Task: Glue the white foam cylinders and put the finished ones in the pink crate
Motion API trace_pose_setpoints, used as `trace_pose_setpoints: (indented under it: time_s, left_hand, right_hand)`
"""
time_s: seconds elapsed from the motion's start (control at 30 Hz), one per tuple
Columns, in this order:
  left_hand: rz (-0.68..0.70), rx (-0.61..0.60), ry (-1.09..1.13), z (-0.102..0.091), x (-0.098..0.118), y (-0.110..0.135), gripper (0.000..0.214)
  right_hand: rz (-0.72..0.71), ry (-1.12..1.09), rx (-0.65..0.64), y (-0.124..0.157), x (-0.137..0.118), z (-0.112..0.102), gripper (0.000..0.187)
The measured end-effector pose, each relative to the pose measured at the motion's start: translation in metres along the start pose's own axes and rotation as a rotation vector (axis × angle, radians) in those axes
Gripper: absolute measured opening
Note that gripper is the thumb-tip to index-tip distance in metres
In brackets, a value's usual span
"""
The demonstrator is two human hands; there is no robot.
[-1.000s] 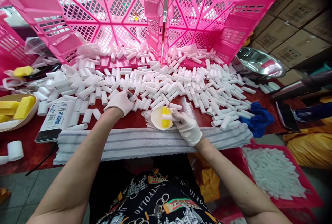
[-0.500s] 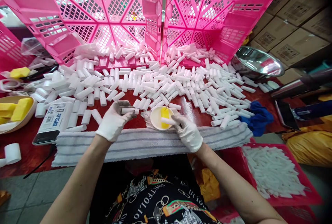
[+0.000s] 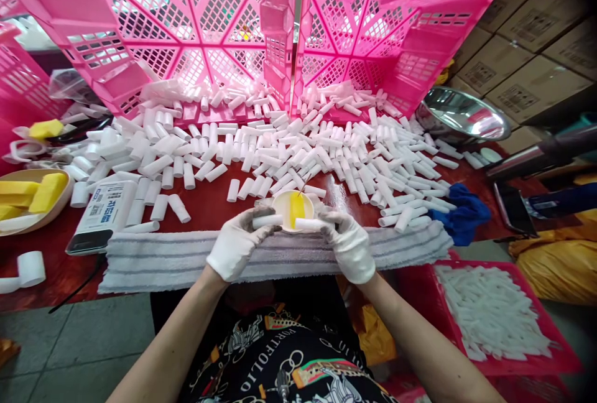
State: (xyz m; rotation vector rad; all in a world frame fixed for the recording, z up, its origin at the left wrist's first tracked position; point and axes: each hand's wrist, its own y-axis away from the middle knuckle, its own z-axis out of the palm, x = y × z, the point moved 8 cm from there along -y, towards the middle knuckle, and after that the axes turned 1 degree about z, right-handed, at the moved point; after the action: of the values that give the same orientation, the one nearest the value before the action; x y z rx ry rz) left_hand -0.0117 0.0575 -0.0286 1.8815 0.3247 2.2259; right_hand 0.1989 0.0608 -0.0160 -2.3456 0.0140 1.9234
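Though apart, white tubes (image 3: 267, 221) (image 3: 308, 224) in both hands (image 3: 234, 244) (image 3: 351, 245)

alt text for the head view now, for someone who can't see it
A person's gloved left hand and right hand each hold a short white cylinder by a small bowl containing something yellow. A striped towel lies along the near edge of the red table; many loose white cylinders spread beyond, before pink crates.

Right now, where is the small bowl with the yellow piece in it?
In the head view, the small bowl is just below centre, by the striped towel's far edge, between the left hand and right hand.
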Motion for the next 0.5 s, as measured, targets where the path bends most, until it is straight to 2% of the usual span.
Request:
trace_pose_setpoints:
  time_s: [0.13, 0.23, 0.3, 0.37, 0.43, 0.5]
  left_hand:
    - [-0.001, -0.077, -0.053, 0.021, 0.004, 0.009, 0.052]
    - [0.054, -0.133, -0.253, 0.032, 0.007, 0.014, 0.045]
    - [0.13, -0.143, -0.492, 0.039, 0.006, 0.017, 0.033]
    - [0.185, -0.091, -0.688, 0.045, 0.002, 0.018, 0.039]
    - [0.188, -0.013, -0.77, 0.051, -0.004, 0.019, 0.044]
    - [0.18, 0.039, -0.781, 0.058, -0.01, 0.021, 0.045]
  right_hand:
    - [0.188, -0.008, -0.086, -0.006, 0.012, 0.004, 0.039]
    - [0.185, 0.158, -0.119, -0.005, 0.006, 0.002, 0.041]
    - [0.028, 0.37, -0.108, 0.0, -0.009, 0.0, 0.039]
    - [-0.236, 0.623, -0.062, 0.01, -0.029, 0.002, 0.041]
    - [-0.476, 0.809, 0.009, 0.024, -0.045, 0.005, 0.043]
    - [-0.545, 0.852, 0.067, 0.031, -0.05, 0.004, 0.042]
